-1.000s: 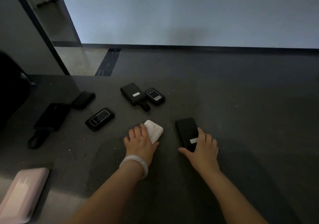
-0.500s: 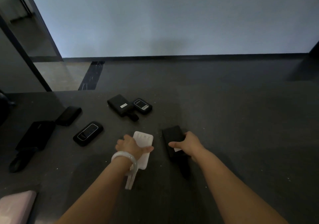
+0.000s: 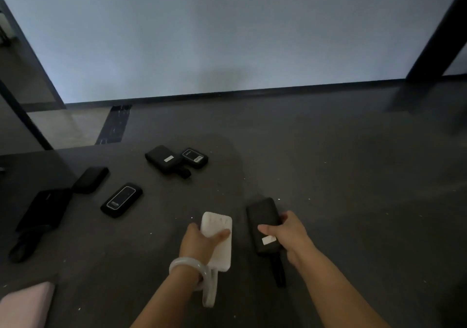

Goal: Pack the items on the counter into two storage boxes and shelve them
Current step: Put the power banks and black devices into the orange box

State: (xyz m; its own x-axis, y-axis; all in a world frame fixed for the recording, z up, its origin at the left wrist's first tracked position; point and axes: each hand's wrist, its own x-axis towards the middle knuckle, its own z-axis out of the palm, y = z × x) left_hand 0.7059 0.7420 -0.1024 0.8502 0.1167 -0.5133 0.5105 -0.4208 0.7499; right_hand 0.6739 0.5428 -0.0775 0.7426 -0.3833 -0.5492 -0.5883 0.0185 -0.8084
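Observation:
My left hand (image 3: 199,241) grips a white power bank (image 3: 218,236) lifted above the dark counter (image 3: 328,214); its white strap hangs down by my wrist. My right hand (image 3: 290,239) grips a black power bank (image 3: 261,216) with a small white label, its black strap dangling below. On the counter further back lie a black power bank with a label (image 3: 161,159), a small black device with a screen (image 3: 195,157), another black device with a screen (image 3: 121,200) and a plain black one (image 3: 91,179).
A black pouch with a strap (image 3: 43,214) lies at the counter's left. A pink flat item (image 3: 25,305) shows at the bottom left corner. Behind the counter are a dark floor, a pale wall and a dark post (image 3: 437,37) at right. No storage box is in view.
Both hands closed around their power banks and lifted them off the counter toward me. The view tilted up and shifted.

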